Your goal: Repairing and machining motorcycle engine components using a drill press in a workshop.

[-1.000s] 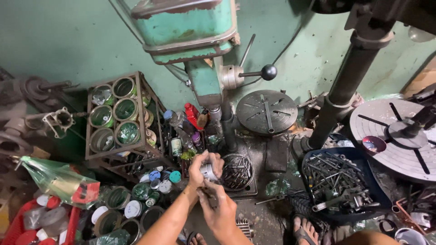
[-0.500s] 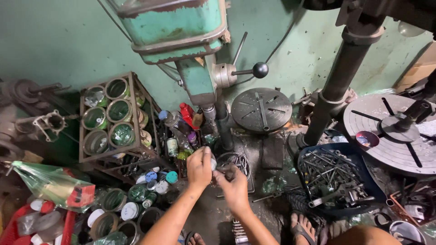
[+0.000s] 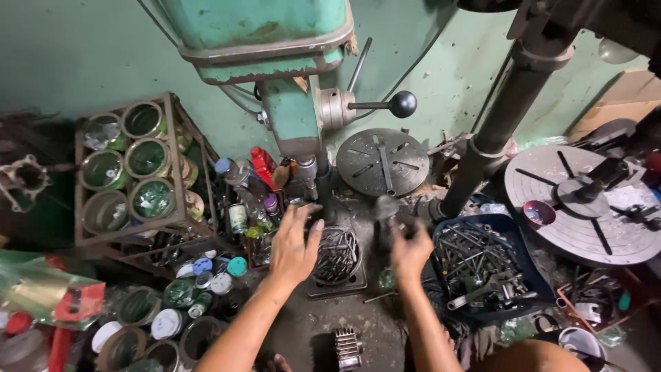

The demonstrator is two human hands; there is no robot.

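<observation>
room: i stood over a cluttered workshop floor (image 3: 358,324), dark and oily, against a green wall (image 3: 82,55).
overhead: a green drill press (image 3: 275,41) hung above me, its feed lever (image 3: 375,105) with a black ball sticking out to the right.
left hand: my left hand (image 3: 295,244) was spread flat, fingers loose and open, gripping nothing; its fingertips lay by the rim of the round tin (image 3: 337,255).
right hand: my right hand (image 3: 410,251) was closed round a dark metal piece (image 3: 385,207), its rounded top poking up above my knuckles.
tin: it sat between my two hands, full of thin metal bits, just below the press column.
progress: by my reckoning i had one piece picked out and in my grip; the tin looked full yet, so the sorting seemed barely begun.
right side: a blue tray (image 3: 482,265) of bolts lay just beside my right hand.
left side: a rack (image 3: 131,165) of green tins and some small bottles (image 3: 241,207) stood near my left.
</observation>
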